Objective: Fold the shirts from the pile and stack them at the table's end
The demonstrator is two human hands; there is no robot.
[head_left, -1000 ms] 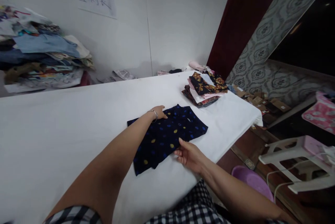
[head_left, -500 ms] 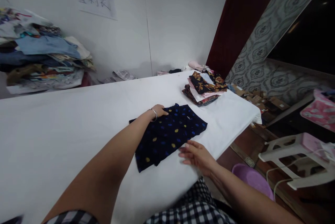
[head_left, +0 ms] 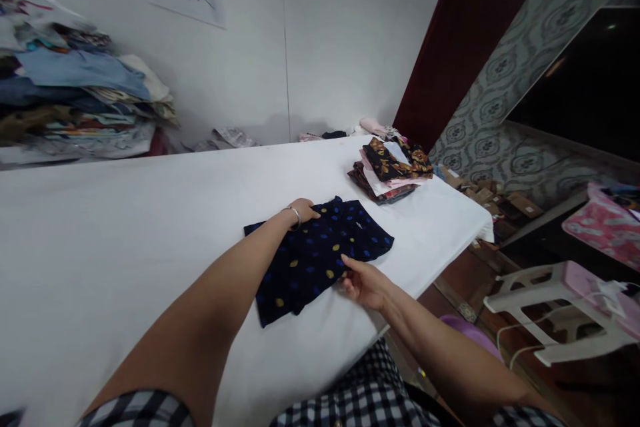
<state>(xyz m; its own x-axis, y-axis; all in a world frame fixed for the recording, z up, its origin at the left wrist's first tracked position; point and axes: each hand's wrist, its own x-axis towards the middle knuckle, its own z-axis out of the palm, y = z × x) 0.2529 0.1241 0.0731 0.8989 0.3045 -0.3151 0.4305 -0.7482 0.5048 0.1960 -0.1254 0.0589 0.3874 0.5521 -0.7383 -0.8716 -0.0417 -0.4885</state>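
Note:
A dark navy shirt (head_left: pixel 320 257) with blue and yellow leaf-like spots lies partly folded on the white-covered table. My left hand (head_left: pixel 302 210), with a bangle at the wrist, is closed at the shirt's far edge; its fingertips are partly hidden. On the near edge, my right hand (head_left: pixel 363 284) pinches the cloth, thumb on top and fingers curled beneath.
Folded garments (head_left: pixel 393 170) are stacked at the table's right end. A tall heap of clothes (head_left: pixel 85 94) stands at the back left. Beyond the white tablecloth (head_left: pixel 150 234), a plastic stool (head_left: pixel 555 300) and a purple basin (head_left: pixel 467 334) are on the floor to the right.
My right hand has moved up to the shirt's near edge and closed on it, its fingers spread before. My left hand stays at the far edge. The view has shifted slightly.

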